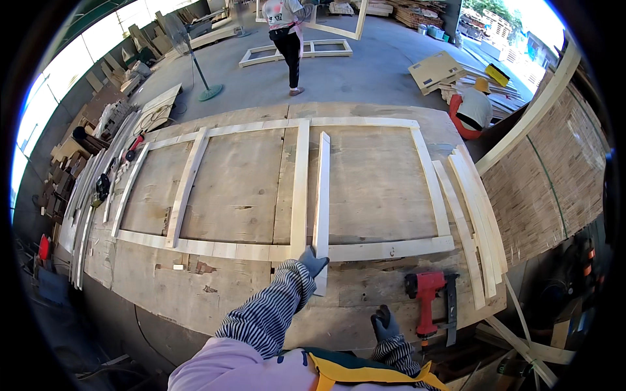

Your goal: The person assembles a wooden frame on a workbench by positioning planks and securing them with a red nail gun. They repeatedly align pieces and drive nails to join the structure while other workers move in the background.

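My left hand (313, 262), in a grey glove, is closed around the near part of a loose wooden strip (322, 195). The strip lies over the near rail of a pale wooden frame (215, 249), just right of a crosspiece (300, 182), with its near end sticking out past the rail. My right hand (385, 324), gloved too, hovers low over the near edge of the table with nothing visible in it; its fingers are loosely bent and apart. To its right a red and black nail gun (427, 303) lies on the table.
The frame rests on a large plywood-topped table (228, 287). Several spare strips (475, 215) lie along its right side. Beyond, one person (287, 26) stands holding another frame, and a second person (473, 111) crouches at the right. A fan (202, 78) stands at the far left.
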Available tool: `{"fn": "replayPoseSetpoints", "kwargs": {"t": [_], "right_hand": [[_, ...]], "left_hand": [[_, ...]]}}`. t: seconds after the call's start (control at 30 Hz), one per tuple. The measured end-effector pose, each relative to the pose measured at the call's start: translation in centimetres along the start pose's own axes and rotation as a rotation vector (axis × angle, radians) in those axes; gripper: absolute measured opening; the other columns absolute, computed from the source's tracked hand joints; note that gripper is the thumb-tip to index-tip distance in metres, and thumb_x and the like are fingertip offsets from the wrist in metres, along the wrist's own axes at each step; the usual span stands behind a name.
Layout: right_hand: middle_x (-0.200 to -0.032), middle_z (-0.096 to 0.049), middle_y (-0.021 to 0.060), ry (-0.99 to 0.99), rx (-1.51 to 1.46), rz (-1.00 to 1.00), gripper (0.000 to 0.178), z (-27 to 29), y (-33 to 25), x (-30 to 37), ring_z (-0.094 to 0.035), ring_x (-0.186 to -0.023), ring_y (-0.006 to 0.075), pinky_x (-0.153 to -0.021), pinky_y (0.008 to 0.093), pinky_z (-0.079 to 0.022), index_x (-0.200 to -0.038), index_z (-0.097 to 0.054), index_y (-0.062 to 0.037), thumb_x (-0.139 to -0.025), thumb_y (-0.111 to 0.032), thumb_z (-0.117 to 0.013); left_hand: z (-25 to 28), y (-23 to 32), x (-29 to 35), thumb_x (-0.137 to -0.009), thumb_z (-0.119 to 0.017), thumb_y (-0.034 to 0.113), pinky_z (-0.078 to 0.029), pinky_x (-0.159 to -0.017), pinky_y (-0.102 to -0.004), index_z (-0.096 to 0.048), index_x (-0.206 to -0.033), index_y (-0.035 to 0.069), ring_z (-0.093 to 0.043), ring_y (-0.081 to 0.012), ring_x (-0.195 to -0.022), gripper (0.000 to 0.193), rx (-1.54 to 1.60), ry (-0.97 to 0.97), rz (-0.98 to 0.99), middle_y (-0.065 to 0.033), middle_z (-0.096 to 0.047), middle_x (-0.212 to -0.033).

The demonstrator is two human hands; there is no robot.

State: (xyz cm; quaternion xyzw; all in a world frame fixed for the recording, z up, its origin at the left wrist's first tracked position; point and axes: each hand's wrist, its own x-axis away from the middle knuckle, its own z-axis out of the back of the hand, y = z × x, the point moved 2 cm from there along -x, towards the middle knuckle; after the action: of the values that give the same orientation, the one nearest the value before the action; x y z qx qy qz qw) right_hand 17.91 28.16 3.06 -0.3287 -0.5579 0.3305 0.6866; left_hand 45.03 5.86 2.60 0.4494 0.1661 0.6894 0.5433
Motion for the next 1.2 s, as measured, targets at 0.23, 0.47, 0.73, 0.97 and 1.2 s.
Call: {"fn": "replayPoseSetpoints", "kwargs": {"t": [0.23, 0.47, 0.73, 0.97, 1.2], "right_hand": [[-0.108, -0.064, 0.0125, -0.366, -0.076, -0.048, 0.047, -7.6, -1.7, -9.2, -0.061, -0.100, 0.0219, -0.087, 0.0352, -0.048, -0.128, -0.051, 0.0001, -0.091, -0.027, -0.062], [-0.096, -0.069, 0.0120, -0.161, 0.258, 0.009, 0.049, -8.7, -6.8, -6.4, -0.065, -0.088, 0.0189, -0.080, 0.0316, -0.051, -0.111, -0.061, 0.0009, -0.076, -0.028, -0.079], [-0.099, -0.068, 0.0123, -0.025, 0.260, 0.159, 0.053, 4.0, -7.4, -8.6, -0.065, -0.090, 0.0172, -0.080, 0.0302, -0.052, -0.114, -0.059, -0.0009, -0.073, -0.025, -0.081], [-0.106, -0.067, 0.0145, 0.126, 0.435, 0.207, 0.061, 19.4, -11.1, -23.8, -0.065, -0.098, 0.0238, -0.086, 0.0340, -0.051, -0.118, -0.057, -0.0039, -0.071, -0.034, -0.080], [-0.109, -0.064, 0.0179, 0.149, 0.350, -0.014, 0.072, 26.1, -9.9, -33.2, -0.063, -0.097, 0.0264, -0.088, 0.0347, -0.049, -0.128, -0.051, -0.0030, -0.073, -0.039, -0.078]], "left_hand": [[-7.3, -1.0, 6.6, -0.092, -0.057, 0.041, -0.047, -0.064, -0.0282, -0.052, -0.115, -0.001, -0.056, -0.0148, -0.078, 0.049, 0.457, -0.300, -0.071, -0.0086, -0.063, -0.094], [-0.4, -5.9, 5.6, -0.088, -0.061, 0.037, -0.047, -0.089, -0.0381, -0.045, -0.127, -0.001, -0.059, -0.0311, -0.100, 0.057, 0.105, 0.089, -0.034, -0.0214, -0.059, -0.112], [1.6, -3.7, 2.6, -0.074, -0.072, 0.046, -0.039, -0.100, -0.0481, -0.032, -0.139, 0.006, -0.044, -0.0422, -0.118, 0.086, -0.325, 0.392, 0.235, -0.0247, -0.041, -0.131], [-0.3, -3.0, 1.0, -0.070, -0.077, 0.042, -0.041, -0.100, -0.0464, -0.018, -0.145, 0.008, -0.045, -0.0420, -0.120, 0.101, -0.403, 0.367, 0.417, -0.0253, -0.040, -0.131], [-0.4, -4.5, -0.7, -0.066, -0.082, 0.033, -0.042, -0.099, -0.0480, -0.026, -0.140, 0.008, -0.046, -0.0434, -0.116, 0.097, -0.395, 0.394, 0.439, -0.0274, -0.039, -0.130]]}}
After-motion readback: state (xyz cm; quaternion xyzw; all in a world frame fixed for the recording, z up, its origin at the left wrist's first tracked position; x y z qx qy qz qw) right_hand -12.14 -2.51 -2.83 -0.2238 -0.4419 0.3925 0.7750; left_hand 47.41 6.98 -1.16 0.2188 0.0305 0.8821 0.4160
